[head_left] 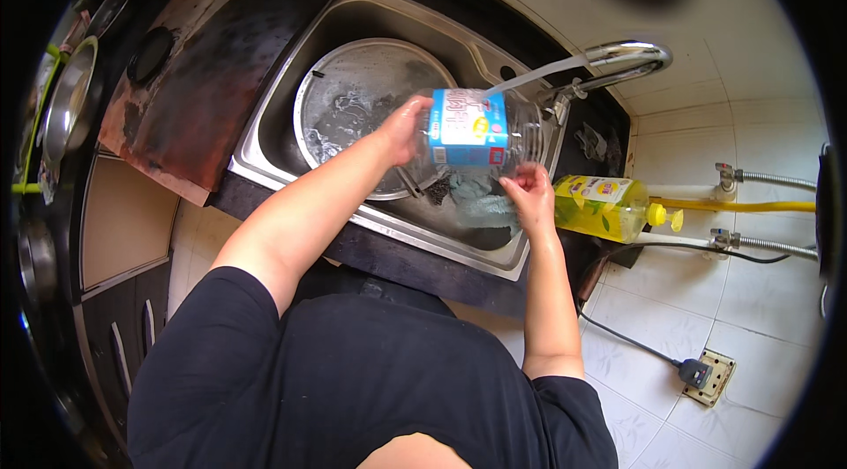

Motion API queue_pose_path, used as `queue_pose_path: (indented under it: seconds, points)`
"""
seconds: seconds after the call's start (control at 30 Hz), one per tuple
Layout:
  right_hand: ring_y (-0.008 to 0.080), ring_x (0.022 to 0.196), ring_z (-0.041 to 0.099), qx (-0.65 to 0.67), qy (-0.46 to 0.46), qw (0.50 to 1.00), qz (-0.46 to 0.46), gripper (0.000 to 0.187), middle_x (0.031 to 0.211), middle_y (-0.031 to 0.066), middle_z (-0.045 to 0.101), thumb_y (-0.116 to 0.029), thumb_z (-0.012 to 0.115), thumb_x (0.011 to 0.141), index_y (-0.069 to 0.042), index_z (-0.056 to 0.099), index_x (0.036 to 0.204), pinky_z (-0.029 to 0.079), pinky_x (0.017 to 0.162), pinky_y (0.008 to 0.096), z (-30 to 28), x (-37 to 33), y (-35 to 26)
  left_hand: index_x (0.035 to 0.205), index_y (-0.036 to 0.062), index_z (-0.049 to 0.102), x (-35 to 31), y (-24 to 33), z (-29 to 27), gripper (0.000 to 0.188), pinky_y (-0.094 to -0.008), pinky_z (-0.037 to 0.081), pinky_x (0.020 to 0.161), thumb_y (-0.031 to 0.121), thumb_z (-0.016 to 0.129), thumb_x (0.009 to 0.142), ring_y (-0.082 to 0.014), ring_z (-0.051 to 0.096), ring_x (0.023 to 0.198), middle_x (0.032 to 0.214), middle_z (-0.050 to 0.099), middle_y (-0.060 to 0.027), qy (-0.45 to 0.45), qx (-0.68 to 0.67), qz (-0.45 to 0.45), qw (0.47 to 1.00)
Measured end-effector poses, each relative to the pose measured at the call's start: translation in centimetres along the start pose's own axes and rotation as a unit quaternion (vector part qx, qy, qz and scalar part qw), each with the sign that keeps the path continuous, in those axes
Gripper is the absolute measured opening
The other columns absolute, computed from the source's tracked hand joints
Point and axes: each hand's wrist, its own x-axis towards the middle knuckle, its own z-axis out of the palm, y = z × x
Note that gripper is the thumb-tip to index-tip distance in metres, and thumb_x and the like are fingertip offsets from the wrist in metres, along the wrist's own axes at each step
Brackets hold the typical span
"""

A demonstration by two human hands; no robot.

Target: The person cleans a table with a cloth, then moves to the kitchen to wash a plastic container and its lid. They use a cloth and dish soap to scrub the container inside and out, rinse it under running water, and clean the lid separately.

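Over the sink (385,220) I hold a clear plastic jar (532,129) with a blue label, tilted on its side. My left hand (406,129) grips its base end, the fingers partly hidden behind it. At the ridged neck end, my right hand (532,194) has its fingers curled at the lower rim. From the curved chrome tap (631,52) a pale streak, apparently running water, slants down to the jar. Below lie a wide round metal pan (340,107) holding water, a pale blue-green cloth (481,202) and a dark scourer (438,190).
A yellow-green soap bottle (600,207) with a pump lies right of the sink. Beyond it are wall pipes with a yellow hose (741,205) and a plug in a wall socket (708,378). A stained brown board (198,81) covers the left counter; metal bowls (71,107) stand farther left.
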Motion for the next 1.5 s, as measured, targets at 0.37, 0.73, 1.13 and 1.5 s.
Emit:
queue_pose_path:
  seconds: [0.37, 0.73, 1.13, 1.5]
  points:
    - [0.0109, 0.054, 0.041, -0.168, -0.055, 0.977, -0.117, 0.042, 0.06, 0.0007, 0.043, -0.012, 0.073, 0.07, -0.01, 0.054, 0.107, 0.038, 0.051, 0.0259, 2.4, 2.5, -7.5, 0.126, 0.0055, 0.043, -0.2, -2.9, -5.4, 0.046, -0.0415, 0.04, 0.096, 0.039, 0.036, 0.095, -0.0261, 0.052, 0.111, 0.123, 0.052, -0.0121, -0.005, -0.168, 0.04, 0.985]
    - [0.0217, 0.053, 0.055, -0.215, -0.029, 0.958, -0.186, 0.044, 0.059, 0.0072, 0.055, -0.036, 0.079, 0.062, -0.006, 0.056, 0.084, 0.044, 0.051, 0.0312, 3.1, 2.1, -9.1, 0.118, 0.0089, 0.047, -0.9, -2.2, -6.3, 0.028, -0.0406, 0.044, 0.091, 0.023, 0.045, 0.094, -0.0235, 0.058, 0.099, 0.105, 0.06, -0.0089, 0.041, -0.098, 0.054, 0.993]
    - [0.0146, 0.053, 0.056, -0.228, -0.055, 0.951, -0.201, 0.037, 0.06, 0.0046, 0.058, -0.026, 0.08, 0.063, -0.006, 0.058, 0.084, 0.044, 0.05, 0.0272, 0.7, 2.5, -8.9, 0.139, 0.0102, 0.025, -2.1, 1.4, -1.7, 0.077, -0.0619, 0.021, 0.098, 0.065, 0.034, 0.085, -0.0355, 0.021, 0.132, 0.143, 0.026, -0.0116, 0.096, 0.159, 0.047, 0.981]
    - [0.0102, 0.051, 0.052, 0.009, 0.029, 0.995, -0.094, 0.03, 0.059, 0.0045, 0.057, -0.033, 0.068, 0.078, -0.004, 0.06, 0.08, 0.042, 0.051, 0.0251, 1.9, 1.8, -12.1, 0.132, 0.0112, 0.035, -5.5, -0.9, 0.1, 0.072, -0.0522, 0.043, 0.089, 0.064, 0.037, 0.084, -0.0351, 0.045, 0.115, 0.13, 0.043, -0.0141, -0.104, -0.084, 0.051, 0.99]
